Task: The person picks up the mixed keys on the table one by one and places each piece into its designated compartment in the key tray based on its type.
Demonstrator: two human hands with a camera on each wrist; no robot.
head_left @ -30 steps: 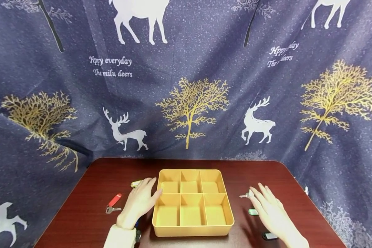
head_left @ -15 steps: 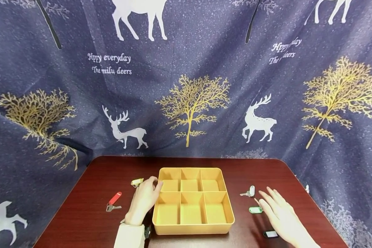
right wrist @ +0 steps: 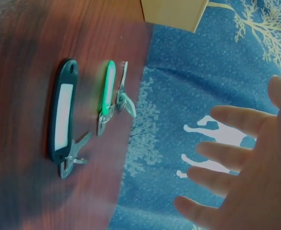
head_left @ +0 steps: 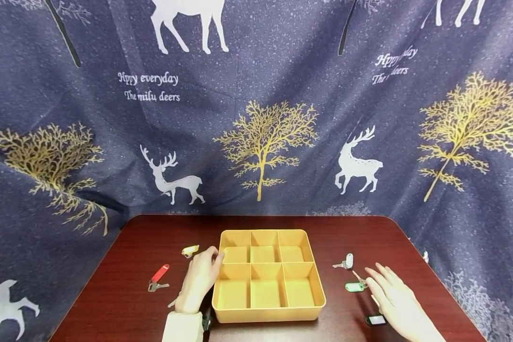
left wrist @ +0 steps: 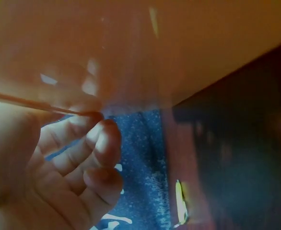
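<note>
A yellow six-compartment organizer box [head_left: 268,316] stands in the middle of the table. My left hand [head_left: 201,275] pinches its left wall between thumb and fingers, and the wall's edge [left wrist: 30,101] runs between them in the left wrist view. At the right, my right hand [head_left: 393,297] is held over the table with fingers spread and nothing in it. Beside it lie keys with tags: a white tag [head_left: 349,261], a green tag [head_left: 354,287] and a black tag [head_left: 375,320]. The right wrist view shows the black tag [right wrist: 63,112] and green tag [right wrist: 109,88] with their keys.
Left of the box are a key with a red tag [head_left: 160,273] and one with a yellow tag [head_left: 190,250]. Another key [head_left: 174,301] and a dark tag [head_left: 207,323] are partly hidden by my left arm. A blue deer-print cloth [head_left: 256,66] hangs behind the table.
My left hand has shifted right and its fingers have curled onto the box's left wall. My right hand has drawn right and back, uncovering the white and green tags.
</note>
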